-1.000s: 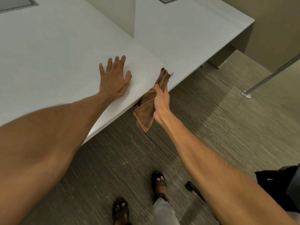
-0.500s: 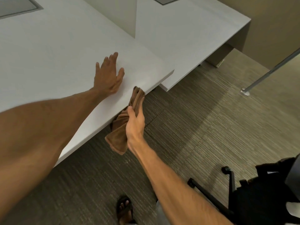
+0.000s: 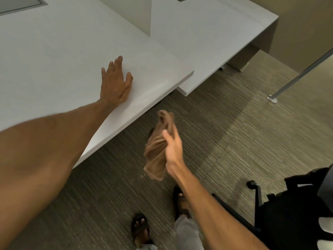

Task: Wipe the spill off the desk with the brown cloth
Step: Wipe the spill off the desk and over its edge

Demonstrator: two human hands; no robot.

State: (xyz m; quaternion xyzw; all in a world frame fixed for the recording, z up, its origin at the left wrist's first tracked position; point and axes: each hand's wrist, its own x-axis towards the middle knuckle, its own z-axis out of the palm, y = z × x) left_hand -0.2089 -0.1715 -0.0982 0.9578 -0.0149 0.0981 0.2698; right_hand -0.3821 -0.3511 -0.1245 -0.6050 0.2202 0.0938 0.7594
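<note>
Left hand (image 3: 116, 83) lies flat on the white desk (image 3: 59, 56), palm down, fingers spread, near the front edge. Forearm crosses the desk edge toward the camera.

Right hand (image 3: 172, 147) is off the desk, over the carpet (image 3: 216, 134), clear of the edge. It is closed around the brown cloth (image 3: 158, 148), gripping it at mid-length; the thumb presses across the bunched fabric. One end of the cloth sticks up past the fingers, the other hangs loose below the wrist. The cloth touches nothing but the hand.

Desk surface beside the left hand shows a faint pale sheen near the corner (wet or only glare, cannot tell).

A second white desk (image 3: 207, 33) sits just beyond the first. Black office chair (image 3: 288, 210) at lower right. Two sandalled feet (image 3: 140, 230) on the carpet below.
</note>
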